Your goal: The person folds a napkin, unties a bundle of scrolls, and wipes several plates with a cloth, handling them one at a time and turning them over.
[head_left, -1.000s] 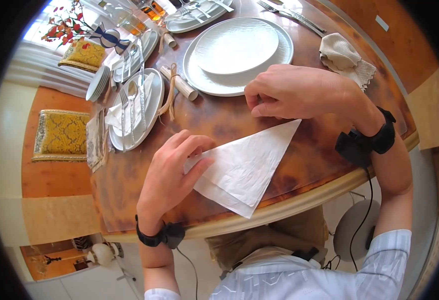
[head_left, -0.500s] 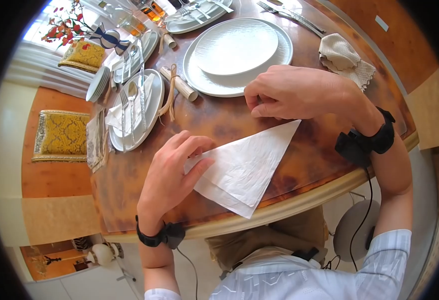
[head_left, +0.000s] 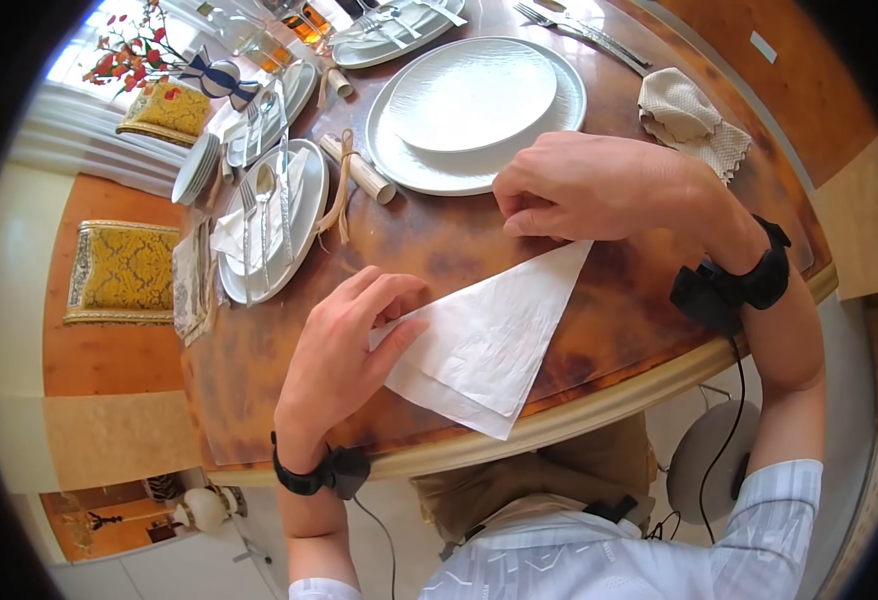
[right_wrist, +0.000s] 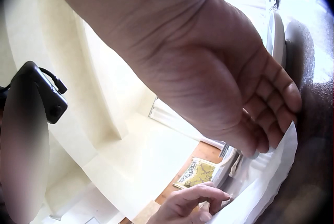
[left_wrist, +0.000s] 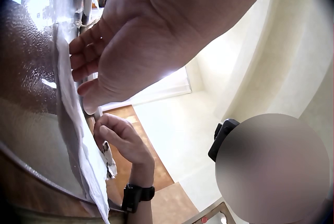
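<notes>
Hands: 2. Left hand [head_left: 337, 345]: partly open, fingers loosely bent, thumb apart from them and over the left end of the white napkin [head_left: 487, 348]; a firm hold cannot be made out. Right hand [head_left: 599, 185]: fingers curled in, just beside the napkin's right corner; cannot tell whether they grip it.

Counts: 2 pale plates [head_left: 531, 150], smaller on larger; 2 tied rolls [head_left: 367, 175], left of them; 1 crumpled beige cloth [head_left: 694, 115], right of them. Left setting: 1 visible oval plate [head_left: 309, 215] bearing 1 folded white cloth [head_left: 227, 235] and 3 cutlery pieces [head_left: 266, 205]. Further settings: 2 visible. Striped vase [head_left: 221, 78] with red flowers: 1. Yellow patterned cushions [head_left: 124, 265]: 2. Black wristbands [head_left: 304, 478]: 2, one per wrist.

Surface: desk [head_left: 449, 245] brown, mottled, glossy with reflections; edge curved, pale. Room: orange-brown floor [head_left: 104, 365], pale walls, white curtain [head_left: 69, 125] by a bright window.

Napkin: on the near part of the desk, between the hands, nearer the person than the stacked plates. Folded to a triangle; layers offset along the lower left side, fine wrinkles across the top layer. Lowest point reaches the pale desk edge.
</notes>
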{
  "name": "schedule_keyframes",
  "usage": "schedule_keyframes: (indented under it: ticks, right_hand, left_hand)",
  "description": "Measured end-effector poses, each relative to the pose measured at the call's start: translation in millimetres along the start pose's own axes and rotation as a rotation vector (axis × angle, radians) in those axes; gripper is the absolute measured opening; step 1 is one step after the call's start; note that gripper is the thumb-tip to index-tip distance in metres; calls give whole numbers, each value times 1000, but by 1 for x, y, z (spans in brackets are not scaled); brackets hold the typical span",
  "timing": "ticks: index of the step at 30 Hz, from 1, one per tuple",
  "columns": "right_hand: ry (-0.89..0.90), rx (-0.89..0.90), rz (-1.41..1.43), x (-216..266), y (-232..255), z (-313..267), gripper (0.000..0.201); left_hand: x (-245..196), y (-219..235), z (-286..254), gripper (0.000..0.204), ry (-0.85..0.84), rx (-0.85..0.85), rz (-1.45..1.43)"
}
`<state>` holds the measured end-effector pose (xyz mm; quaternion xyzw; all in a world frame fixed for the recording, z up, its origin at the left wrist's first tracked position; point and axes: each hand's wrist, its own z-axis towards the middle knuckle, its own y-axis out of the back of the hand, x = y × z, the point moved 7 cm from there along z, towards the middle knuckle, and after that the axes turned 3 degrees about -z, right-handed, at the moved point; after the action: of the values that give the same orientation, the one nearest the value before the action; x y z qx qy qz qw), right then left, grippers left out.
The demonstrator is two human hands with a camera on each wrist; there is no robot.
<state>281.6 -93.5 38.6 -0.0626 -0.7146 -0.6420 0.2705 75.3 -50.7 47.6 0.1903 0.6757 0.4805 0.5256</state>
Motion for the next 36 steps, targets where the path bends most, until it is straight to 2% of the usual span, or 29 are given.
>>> schedule_keyframes:
  ticks: [16, 19, 22, 25, 28, 31, 34, 36]
  right_hand:
    - [-48, 16, 41, -2, -1, 1, 25]
    - [-25, 21, 65, 0, 0, 0, 27]
    - [-26, 77, 126, 6, 0, -3, 27]
    - [7, 85, 118, 9, -2, -1, 28]
    - [47, 34, 102, 9, -4, -1, 27]
    - [3, 18, 122, 10, 6, 1, 25]
    - [-100, 9, 112, 10, 19, 0, 22]
    - [-111, -45, 50, 2, 19, -2, 20]
  left_hand:
    - [6, -2, -2, 19, 31, 69, 34]
    - [5, 4, -2, 17, 68, 14, -16]
    - [2, 10, -2, 17, 33, -73, 5]
    - [7, 14, -3, 16, 71, -76, -66]
    - [8, 11, -3, 18, 71, -88, -374]
    - [8, 8, -4, 24, 135, 33, -480]
    - [10, 7, -4, 22, -8, 127, -244]
    - [15, 8, -3, 21, 61, 173, -287]
